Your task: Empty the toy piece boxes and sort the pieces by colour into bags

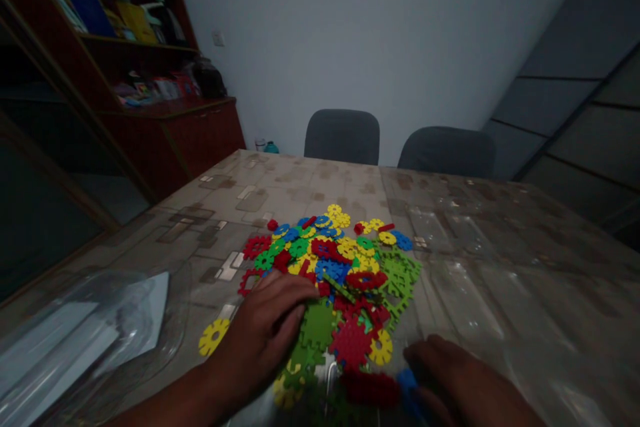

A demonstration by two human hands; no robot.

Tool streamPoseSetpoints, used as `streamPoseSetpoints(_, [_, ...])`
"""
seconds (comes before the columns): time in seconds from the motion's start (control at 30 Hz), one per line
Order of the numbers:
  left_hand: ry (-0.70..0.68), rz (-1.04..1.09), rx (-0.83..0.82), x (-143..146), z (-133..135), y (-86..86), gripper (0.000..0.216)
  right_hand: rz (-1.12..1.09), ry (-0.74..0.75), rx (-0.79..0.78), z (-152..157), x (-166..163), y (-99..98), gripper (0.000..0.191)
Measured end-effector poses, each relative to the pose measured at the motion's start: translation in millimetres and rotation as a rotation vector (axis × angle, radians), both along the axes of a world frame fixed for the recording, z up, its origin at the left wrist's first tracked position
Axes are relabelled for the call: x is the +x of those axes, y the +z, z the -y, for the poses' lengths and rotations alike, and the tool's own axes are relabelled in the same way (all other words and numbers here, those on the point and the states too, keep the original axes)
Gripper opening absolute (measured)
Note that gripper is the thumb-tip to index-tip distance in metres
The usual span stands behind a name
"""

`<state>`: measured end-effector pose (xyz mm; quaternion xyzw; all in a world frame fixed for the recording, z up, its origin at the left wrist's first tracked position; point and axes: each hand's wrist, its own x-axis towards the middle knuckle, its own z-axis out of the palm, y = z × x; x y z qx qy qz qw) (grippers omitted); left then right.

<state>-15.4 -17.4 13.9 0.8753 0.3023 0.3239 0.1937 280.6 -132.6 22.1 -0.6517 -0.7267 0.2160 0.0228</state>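
A heap of flat plastic interlocking pieces (pixel 340 267) in red, yellow, green and blue lies on the table (pixel 500 267) in front of me. My left hand (pixel 265 333) rests palm down on the near left side of the heap, fingers stretched out over green and red pieces. My right hand (pixel 450 373) lies at the near right edge of the heap, fingers curled next to a blue piece (pixel 409 383) and a dark red piece (pixel 370 388); whether it grips them is unclear. A single yellow gear piece (pixel 214 336) lies apart to the left.
A clear plastic bag with white paper (pixel 90 333) lies at the near left of the table. Two grey chairs (pixel 343 135) stand at the far side. A dark red cabinet with shelves (pixel 150 80) fills the left wall. Small containers (pixel 266 145) sit beyond the table's far left corner.
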Motion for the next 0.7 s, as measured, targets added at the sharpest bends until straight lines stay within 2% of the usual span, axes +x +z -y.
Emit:
streamPoseSetpoints(0.1, [0.030, -0.130, -0.054, -1.4, -0.9, 6.1, 0.029, 0.024, 0.008, -0.028, 2.8, 0.7, -4.5, 0.037])
streamPoseSetpoints(0.23, [0.044, -0.236, 0.046, -1.8, 1.9, -2.4, 0.058, 0.037, -0.022, 0.007, -1.0, -5.3, -14.1, 0.025])
streamPoseSetpoints(0.33, [0.032, -0.248, 0.069, -1.3, 3.3, -10.0, 0.052, -0.019, -0.051, 0.060, -3.5, -9.7, -17.8, 0.015])
streamPoseSetpoints(0.6, [-0.006, -0.162, 0.078, -0.5, 4.6, -17.6, 0.049, -0.098, -0.047, 0.156, -10.2, -21.2, -21.9, 0.013])
streamPoseSetpoints(0.7, [-0.016, -0.122, 0.036, 1.3, 8.0, -17.0, 0.033, -0.105, -0.052, 0.130, -11.3, -23.3, -23.4, 0.014])
